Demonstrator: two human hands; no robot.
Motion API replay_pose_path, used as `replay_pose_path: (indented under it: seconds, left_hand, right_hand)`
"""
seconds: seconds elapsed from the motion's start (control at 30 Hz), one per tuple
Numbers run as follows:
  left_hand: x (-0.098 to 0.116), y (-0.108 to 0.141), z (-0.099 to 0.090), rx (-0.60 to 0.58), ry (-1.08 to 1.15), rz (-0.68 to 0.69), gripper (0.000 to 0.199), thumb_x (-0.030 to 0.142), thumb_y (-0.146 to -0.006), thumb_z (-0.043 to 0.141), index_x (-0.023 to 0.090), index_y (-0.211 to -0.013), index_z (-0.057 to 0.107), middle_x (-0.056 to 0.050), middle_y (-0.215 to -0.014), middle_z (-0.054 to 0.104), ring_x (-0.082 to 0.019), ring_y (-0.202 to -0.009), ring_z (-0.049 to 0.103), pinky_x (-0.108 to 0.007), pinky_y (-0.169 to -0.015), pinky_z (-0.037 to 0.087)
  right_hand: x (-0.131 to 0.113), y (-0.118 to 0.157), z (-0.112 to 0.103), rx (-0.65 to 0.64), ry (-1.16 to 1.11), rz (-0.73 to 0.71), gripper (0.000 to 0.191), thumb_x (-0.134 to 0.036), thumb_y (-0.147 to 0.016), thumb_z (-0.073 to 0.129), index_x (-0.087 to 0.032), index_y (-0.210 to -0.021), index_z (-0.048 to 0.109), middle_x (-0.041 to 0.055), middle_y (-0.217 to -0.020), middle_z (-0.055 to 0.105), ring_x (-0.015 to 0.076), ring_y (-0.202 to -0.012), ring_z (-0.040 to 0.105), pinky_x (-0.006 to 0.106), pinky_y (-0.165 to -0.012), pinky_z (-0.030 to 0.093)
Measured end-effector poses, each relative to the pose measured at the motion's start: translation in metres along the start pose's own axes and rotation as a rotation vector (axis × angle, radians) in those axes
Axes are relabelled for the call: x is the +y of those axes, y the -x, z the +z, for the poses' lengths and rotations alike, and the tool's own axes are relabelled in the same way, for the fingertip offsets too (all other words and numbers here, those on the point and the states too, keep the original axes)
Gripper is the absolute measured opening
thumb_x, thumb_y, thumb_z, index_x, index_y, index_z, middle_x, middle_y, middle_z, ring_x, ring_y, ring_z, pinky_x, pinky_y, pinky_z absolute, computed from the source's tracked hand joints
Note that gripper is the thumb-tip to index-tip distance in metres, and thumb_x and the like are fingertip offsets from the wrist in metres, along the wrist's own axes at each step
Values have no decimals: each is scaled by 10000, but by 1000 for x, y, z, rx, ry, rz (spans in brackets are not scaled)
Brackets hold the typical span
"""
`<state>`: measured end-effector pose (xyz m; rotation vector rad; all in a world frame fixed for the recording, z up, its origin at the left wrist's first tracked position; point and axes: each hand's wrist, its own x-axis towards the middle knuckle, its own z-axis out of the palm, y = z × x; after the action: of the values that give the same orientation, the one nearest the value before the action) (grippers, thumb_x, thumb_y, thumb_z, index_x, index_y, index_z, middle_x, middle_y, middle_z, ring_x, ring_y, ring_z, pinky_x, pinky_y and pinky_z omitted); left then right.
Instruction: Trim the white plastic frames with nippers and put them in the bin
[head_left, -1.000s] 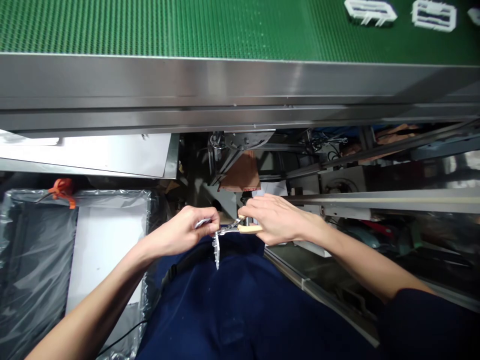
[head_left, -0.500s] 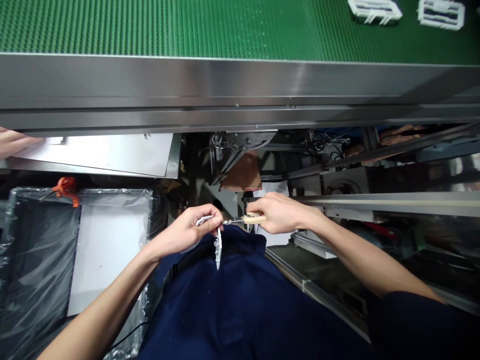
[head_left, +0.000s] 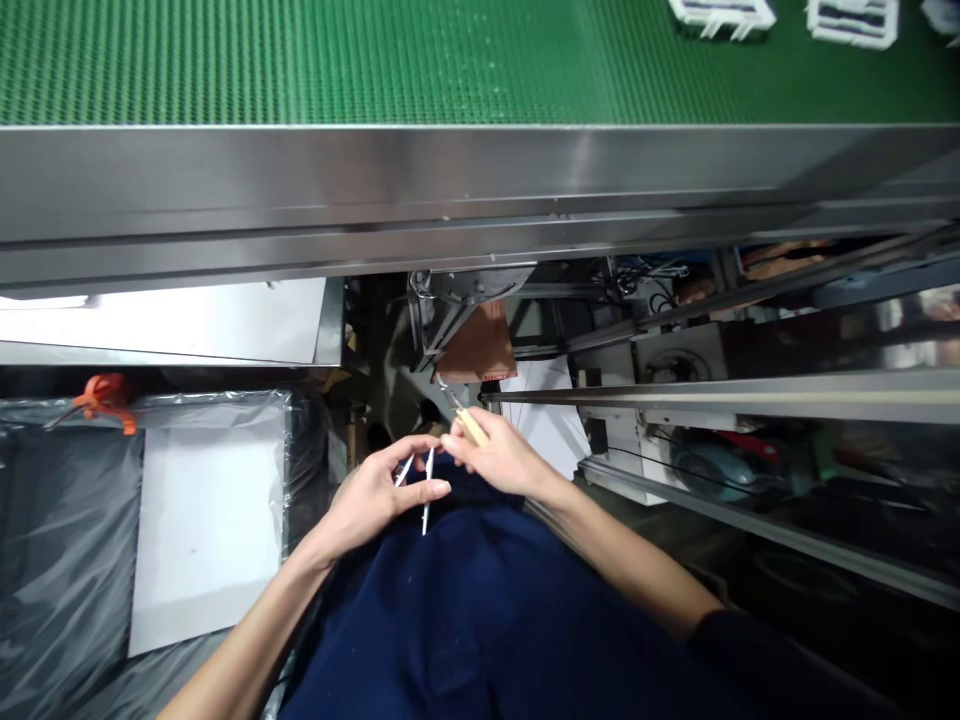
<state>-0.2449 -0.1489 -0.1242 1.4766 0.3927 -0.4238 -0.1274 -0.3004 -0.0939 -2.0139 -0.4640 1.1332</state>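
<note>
Near the middle, my left hand holds two white plastic pieces: a part seen edge-on between thumb and fingers, and another tucked closer to the palm. My right hand is closed around a cutting tool with a cream handle. Its metal tip points up and to the left, away from the white pieces. The right fingertips meet the upper end of the edge-on part, beside the left fingertips.
A green conveyor belt with several white frames runs behind a metal rail. At left are a plastic-lined bin, an orange-handled tool and a white-covered shelf. Metal bars cross the right side.
My right hand has moved left and down to the white part, and the tool now points upward. The left fingers have spread somewhat. Another person's hand at far left has gone out of view.
</note>
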Motion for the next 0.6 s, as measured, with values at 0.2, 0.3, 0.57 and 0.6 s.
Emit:
replay_pose_path:
  seconds: [0.2,0.3,0.57,0.6]
  left_hand:
    - [10,7,15,96,87,51,527,337,-689,721,250,-1156,493,-24,-1075,615,-212,-957,553,-289,-784,429]
    - [10,7,13,41,271,46,424,293,-734,693,224,-1115,519,-43,-1102,611,-208,-1024,544,-284,-869,415]
    - [5,5,-6,36,739,-121,435,442,-889,416,134,-1166,549,-140,-937,663,-126,-610,560,-166,-439,384]
    - [7,5,-6,45,755,-134,443,449,-887,417,129,-1159,557,-140,-906,666,-127,-597,555,-164,-422,372]
  right_hand:
    - [-11,-5,21,-46,-362,63,149,-269,-737,581,-177,-803,484,-20,-645,538,85,-519,500,189,-465,400]
    - [-9,-4,15,-65,-517,82,153,-260,-733,572,-176,-799,462,-40,-575,506,73,-461,449,182,-431,363]
    - [-2,-5,-24,202,338,-252,153,-256,-792,523,-205,-936,527,26,-916,575,125,-734,515,265,-703,407]
    - [-4,-4,-30,172,461,-291,140,-264,-812,503,-206,-935,535,23,-892,579,132,-746,512,266,-710,393]
